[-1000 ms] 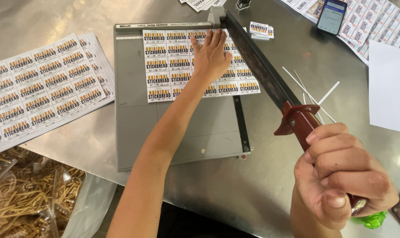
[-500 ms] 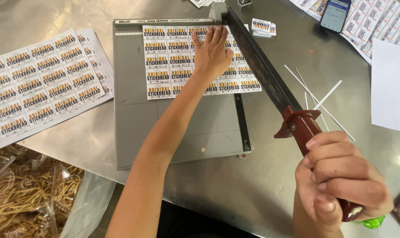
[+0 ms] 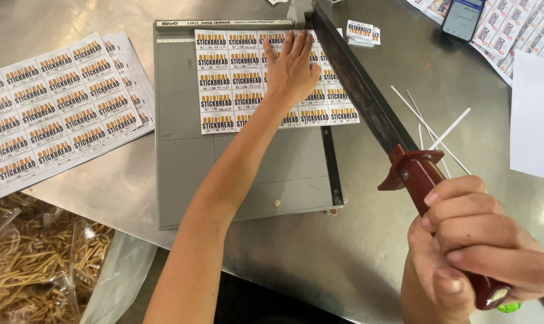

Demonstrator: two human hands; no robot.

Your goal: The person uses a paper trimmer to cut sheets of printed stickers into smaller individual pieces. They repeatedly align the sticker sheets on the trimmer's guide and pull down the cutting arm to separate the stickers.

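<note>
A grey paper trimmer [image 3: 182, 162] lies on a steel table. A sheet of printed labels [image 3: 230, 78] rests on its board, overhanging the cutting edge to the right. My left hand [image 3: 293, 66] presses flat on that sheet, fingers spread. My right hand [image 3: 470, 246] grips the dark red handle [image 3: 416, 174] of the trimmer's blade arm [image 3: 356, 84], which is raised and slants up from the pivot at the far end.
A stack of label sheets [image 3: 56, 108] lies left of the trimmer. Thin white paper strips [image 3: 434, 129] lie right of the blade. A small pile of cut labels [image 3: 362, 33], a phone [image 3: 462, 17], more sheets [image 3: 524, 30] and bags of sticks [image 3: 32, 264] sit around.
The label sheet and my left hand have stayed in place on the board. My right hand keeps the blade arm raised; it has barely moved.
</note>
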